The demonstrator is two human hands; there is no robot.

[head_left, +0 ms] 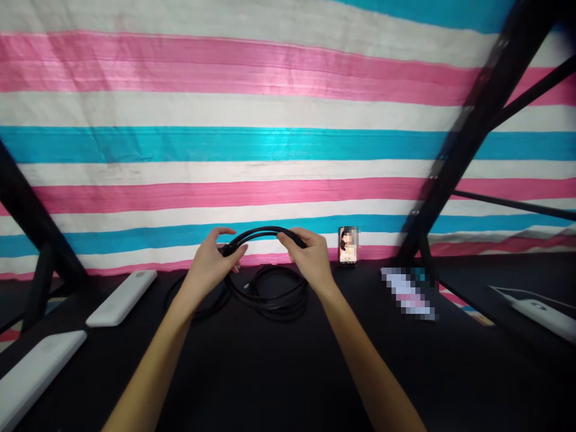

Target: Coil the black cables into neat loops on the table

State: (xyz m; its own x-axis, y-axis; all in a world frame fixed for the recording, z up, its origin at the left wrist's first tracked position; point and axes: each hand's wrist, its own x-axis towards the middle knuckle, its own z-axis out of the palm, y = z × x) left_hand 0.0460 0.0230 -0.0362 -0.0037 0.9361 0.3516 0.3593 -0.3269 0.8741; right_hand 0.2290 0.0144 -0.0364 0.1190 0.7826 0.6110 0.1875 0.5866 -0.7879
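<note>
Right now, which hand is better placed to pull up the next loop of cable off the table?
Probably right. The right hand holds the black cable arc in its fingers, with the slack loops on the table just below it; the left hand clamps the bunched strands.

Open black table (279, 384) lies right in front of you. Ahead, the cable coil (270, 297) blocks the middle. Left, two white slabs (121, 297) line the edge; right, a blurred object (409, 293); behind, a phone (348, 245) and slanted struts (472, 132).
</note>
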